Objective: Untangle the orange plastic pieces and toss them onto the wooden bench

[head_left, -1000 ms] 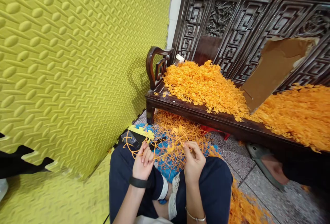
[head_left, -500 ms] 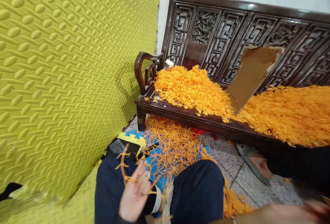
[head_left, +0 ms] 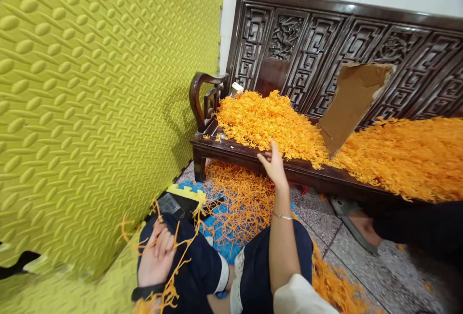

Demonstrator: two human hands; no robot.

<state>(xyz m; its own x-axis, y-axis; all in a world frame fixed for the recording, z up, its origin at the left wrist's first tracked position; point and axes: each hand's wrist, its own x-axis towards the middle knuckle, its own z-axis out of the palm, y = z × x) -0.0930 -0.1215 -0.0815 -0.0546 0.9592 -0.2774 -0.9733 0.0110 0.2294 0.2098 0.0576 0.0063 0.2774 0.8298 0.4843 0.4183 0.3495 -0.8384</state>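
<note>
My left hand (head_left: 157, 252) is closed around thin orange branching strands (head_left: 185, 262), which spread out above and hang below it over my left knee. A dark band sits at that wrist. My right hand (head_left: 275, 165) reaches forward with thumb and index finger apart, at the front edge of the bench. Its fingertips overlap the near edge of a heap of small orange branched pieces (head_left: 267, 116); whether they touch it I cannot tell. Beneath the bench lies a pile of longer orange strands (head_left: 242, 198) on a blue mat (head_left: 226, 252).
A carved dark wooden bench (head_left: 249, 157) stands ahead. A cardboard piece (head_left: 350, 102) divides the first heap from a second orange heap (head_left: 415, 155). Yellow foam matting (head_left: 108, 87) rises on my left. Another person's foot in a grey sandal (head_left: 356, 229) is at right; more strands (head_left: 329, 280) lie below.
My left hand has shifted left and lower, with the orange strands in it. From the bottom right, my right arm has swung in and stretched forward to the bench.
</note>
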